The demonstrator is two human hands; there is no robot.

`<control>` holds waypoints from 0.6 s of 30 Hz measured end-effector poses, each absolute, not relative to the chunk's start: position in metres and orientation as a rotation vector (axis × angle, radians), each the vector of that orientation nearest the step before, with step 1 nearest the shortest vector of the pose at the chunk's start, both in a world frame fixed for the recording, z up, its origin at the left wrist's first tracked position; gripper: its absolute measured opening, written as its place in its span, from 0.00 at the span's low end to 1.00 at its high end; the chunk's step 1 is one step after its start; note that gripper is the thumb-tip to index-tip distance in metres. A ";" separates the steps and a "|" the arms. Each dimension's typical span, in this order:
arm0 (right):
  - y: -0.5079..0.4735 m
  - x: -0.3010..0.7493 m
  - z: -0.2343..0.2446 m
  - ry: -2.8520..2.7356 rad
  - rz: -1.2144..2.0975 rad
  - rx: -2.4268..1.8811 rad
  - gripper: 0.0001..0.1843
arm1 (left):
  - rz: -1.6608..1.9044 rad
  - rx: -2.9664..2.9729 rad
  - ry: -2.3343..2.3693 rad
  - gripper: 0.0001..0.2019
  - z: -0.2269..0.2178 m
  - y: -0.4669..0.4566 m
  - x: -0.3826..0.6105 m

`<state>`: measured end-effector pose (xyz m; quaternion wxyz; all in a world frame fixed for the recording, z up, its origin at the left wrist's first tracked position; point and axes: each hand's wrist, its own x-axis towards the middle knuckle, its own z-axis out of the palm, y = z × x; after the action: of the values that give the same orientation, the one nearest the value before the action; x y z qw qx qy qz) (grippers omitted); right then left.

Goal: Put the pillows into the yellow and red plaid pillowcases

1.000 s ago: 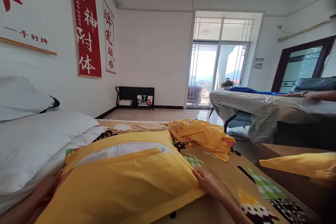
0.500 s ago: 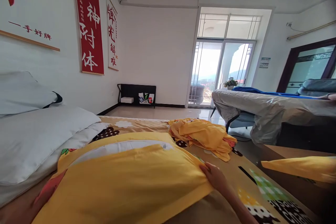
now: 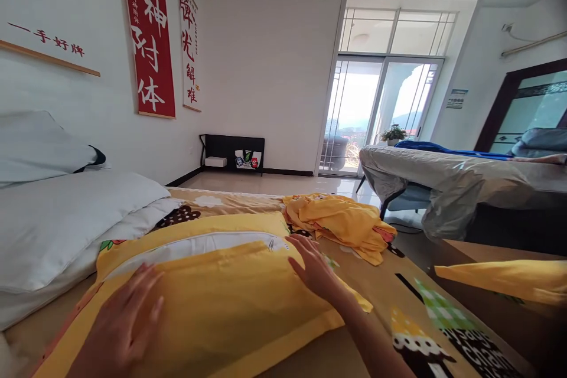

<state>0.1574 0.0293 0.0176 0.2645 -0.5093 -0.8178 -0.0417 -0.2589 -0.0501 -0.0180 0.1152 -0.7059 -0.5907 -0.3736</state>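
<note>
A yellow pillowcase (image 3: 230,301) lies in front of me with a white pillow (image 3: 177,250) showing through its long opening. My left hand (image 3: 124,319), a little blurred, is over the near left part of the case with its fingers stretched out. At the right end of the opening, my right hand (image 3: 316,271) rests on the case with fingers extended, not wrapped round the cloth. Beyond it is a crumpled heap of yellow cloth (image 3: 341,221) on the patterned bed sheet (image 3: 367,283).
White pillows (image 3: 84,224) are stacked at the left by the wall. A plastic-covered table (image 3: 443,171) stands at the back right, with a grey chair (image 3: 411,198) by it. More yellow cloth (image 3: 514,277) lies at the right edge. A low black shelf (image 3: 230,147) is against the far wall.
My right hand has let go of the pillowcase's right edge and moved left and up onto its top. My left hand has come from the lower left edge onto the case.
</note>
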 end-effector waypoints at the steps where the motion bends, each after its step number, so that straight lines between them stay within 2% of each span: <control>1: 0.029 0.134 0.024 -2.284 -0.057 -1.192 0.26 | -1.054 -2.098 -1.720 0.25 -0.012 -0.040 -0.244; 3: 0.031 0.099 0.028 -2.331 0.048 -1.017 0.27 | -0.967 -2.158 -1.738 0.25 0.002 -0.024 -0.219; 5: 0.038 0.080 0.024 -2.306 0.113 -1.020 0.23 | -0.916 -2.199 -1.778 0.23 0.015 -0.014 -0.203; 7: 0.046 0.076 0.018 -2.267 0.114 -1.080 0.25 | -0.877 -2.242 -1.799 0.22 0.024 -0.012 -0.196; 10: 0.051 0.083 0.015 -2.336 0.061 -1.089 0.31 | -0.733 -2.384 -1.803 0.21 0.034 -0.019 -0.195; 13: 0.038 0.095 0.022 -2.576 -0.021 -1.004 0.25 | -0.476 -2.555 -1.829 0.21 0.050 -0.036 -0.194; 18: -0.001 0.129 0.042 -2.742 -0.177 -0.724 0.24 | -0.142 -3.021 -1.573 0.17 0.096 -0.055 -0.163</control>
<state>0.1292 -0.0005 0.0418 0.1496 -0.2520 -0.9541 -0.0616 -0.1629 -0.0546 0.0959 -0.1334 -0.8782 -0.4574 -0.0414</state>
